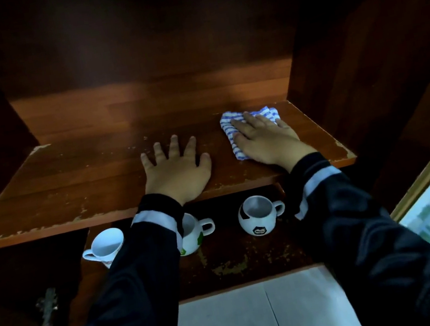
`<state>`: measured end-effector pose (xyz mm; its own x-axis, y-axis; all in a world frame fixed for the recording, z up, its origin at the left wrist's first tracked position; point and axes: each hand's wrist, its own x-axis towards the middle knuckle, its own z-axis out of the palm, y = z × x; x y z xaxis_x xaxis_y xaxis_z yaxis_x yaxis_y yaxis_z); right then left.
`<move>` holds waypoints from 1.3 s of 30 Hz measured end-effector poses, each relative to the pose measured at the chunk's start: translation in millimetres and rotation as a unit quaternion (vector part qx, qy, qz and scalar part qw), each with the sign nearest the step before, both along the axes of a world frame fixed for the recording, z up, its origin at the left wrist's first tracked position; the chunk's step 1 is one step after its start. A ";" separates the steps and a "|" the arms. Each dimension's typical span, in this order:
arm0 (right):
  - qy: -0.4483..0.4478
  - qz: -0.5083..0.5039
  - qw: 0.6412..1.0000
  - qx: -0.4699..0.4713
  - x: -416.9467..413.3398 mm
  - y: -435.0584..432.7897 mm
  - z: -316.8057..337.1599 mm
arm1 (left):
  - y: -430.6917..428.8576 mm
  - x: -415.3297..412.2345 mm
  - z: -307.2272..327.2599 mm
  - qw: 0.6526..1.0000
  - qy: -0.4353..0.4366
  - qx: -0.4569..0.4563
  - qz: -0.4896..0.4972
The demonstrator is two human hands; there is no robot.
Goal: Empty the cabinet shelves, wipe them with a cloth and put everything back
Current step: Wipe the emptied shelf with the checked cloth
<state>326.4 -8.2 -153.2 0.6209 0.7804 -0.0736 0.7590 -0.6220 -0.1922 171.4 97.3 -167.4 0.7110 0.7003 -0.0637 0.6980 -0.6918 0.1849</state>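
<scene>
Two hands rest on the worn upper shelf (55, 191). The left hand (175, 167) lies flat, fingers spread, holding nothing. The right hand (267, 139) presses straight fingers on the blue-checked cloth (226, 129) near the shelf's right rear corner, covering much of it. Below, the left sleeve (148, 246) hides part of a green-marked mug (194, 232), which stands between a white cup (105, 247) and a football mug (258, 217).

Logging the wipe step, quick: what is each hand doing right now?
Left hand: open, flat on the shelf, holding nothing.
Right hand: open, pressing the checked cloth onto the shelf.
</scene>
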 end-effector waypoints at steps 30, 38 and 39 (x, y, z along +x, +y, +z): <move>-0.014 0.008 1.000 0.006 48.2 -35.3 -0.5 | -25.9 28.1 1.7 0.999 -0.040 0.002 -0.008; -0.060 -0.026 0.997 0.040 26.2 -64.3 -12.4 | -23.5 30.1 -1.3 0.999 -0.042 0.013 -0.004; -0.053 -0.023 0.998 0.037 28.8 -62.0 -10.8 | -22.8 30.6 -1.6 0.999 -0.042 0.014 -0.005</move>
<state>355.2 -70.2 -164.1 0.6569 0.7523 0.0503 0.7490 -0.6433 -0.1588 202.0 74.5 -169.1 0.7200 0.6938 0.0158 0.6740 -0.7045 0.2222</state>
